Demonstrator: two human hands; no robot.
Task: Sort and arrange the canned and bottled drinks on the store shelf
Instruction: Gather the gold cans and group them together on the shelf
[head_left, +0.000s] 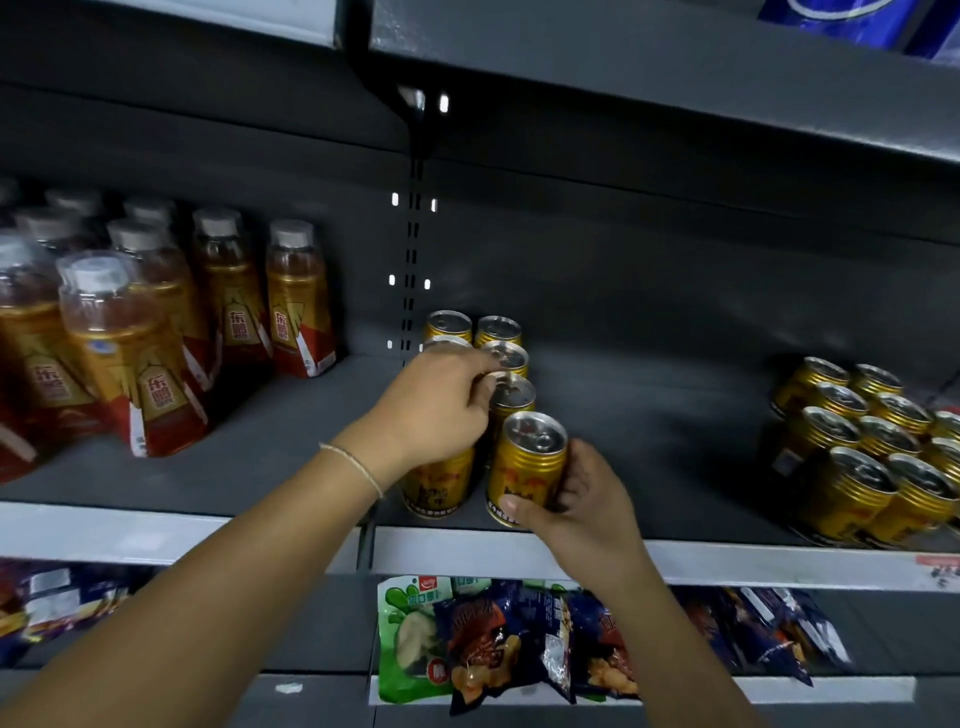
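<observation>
A gold front can (527, 467) stands upright near the front edge of the grey shelf (649, 415), at the head of the right of two short rows of cans (498, 338), and the right hand (576, 501) holds it low on its side, thumb in front and fingers wrapped behind. Just beside it, the left hand (434, 410) lies over the top of the left can (439, 486), fingers bent; whether they grip it I cannot tell. Well apart to the right sits a cluster of cans (872, 447), orange bottles (156, 322) stand at the left, and snack bags (498, 644) lie on the shelf below.
</observation>
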